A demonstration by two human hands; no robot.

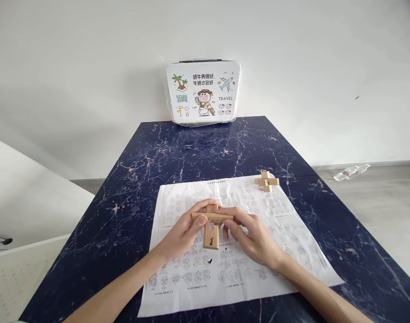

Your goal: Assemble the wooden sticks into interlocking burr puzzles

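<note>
Between my hands, above a printed paper sheet, is a cross of notched wooden puzzle pieces point(211, 237). One piece points toward me with a black mark on its end, and another lies crosswise over it. My left hand point(185, 229) is closed on the left side, its thumb pressed on the crosswise piece. From the right, my right hand point(255, 235) pinches the other end of that piece between thumb and fingers. The fingers hide part of the joint. An assembled wooden burr puzzle point(267, 181) rests near the sheet's far right corner.
The creased instruction sheet point(259, 282), covered in small diagrams, lies on a dark blue marble-patterned table point(205, 157). A white cartoon-printed case point(188, 107) in clear wrap stands at the far edge against the wall. Clear plastic point(351, 172) lies on the floor to the right.
</note>
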